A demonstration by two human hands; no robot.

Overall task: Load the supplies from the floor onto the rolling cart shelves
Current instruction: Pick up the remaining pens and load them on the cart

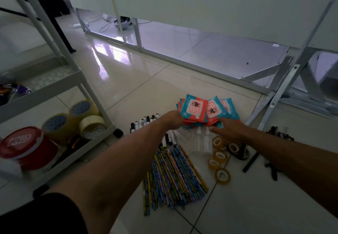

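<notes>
**Both hands at the wipe packets on the floor**

The heap of teal-and-coral wet-wipe packets [204, 108] lies on the glossy pale tiled floor [128, 80], not on the cart, and both bare arms reach out to it. The left hand [172, 119] is clenched at the heap's left edge and grasps the packets there, with the fingertips hidden under them. The right hand [231, 129] lies flat on the heap's lower right corner, fingers straight and relaxed, thumb pointing left.

Just in front of the heap stand two small clear plastic spray bottles [203, 141]. To their left lies a row of black-and-white marker pens [146, 120], partly covered by the left forearm. Nearer the camera is a spread bundle of patterned coloured pencils [173, 177]. Right of the pencils sit several small rolls of clear amber tape [219, 158], and beside those some black tape rolls [237, 150]. A cluster of small black items [279, 136] lies farther right, too dark to identify.

The white metal rolling cart [54, 87] stands at the left. Its bottom shelf holds two wide brownish packing-tape rolls [56, 126], a beige masking-tape roll [93, 126] and a round tub with a red lid [22, 142]. The shelf above carries something purple at its left edge, blurred.

A white metal frame [182, 62] runs across the floor behind the heap.
</notes>
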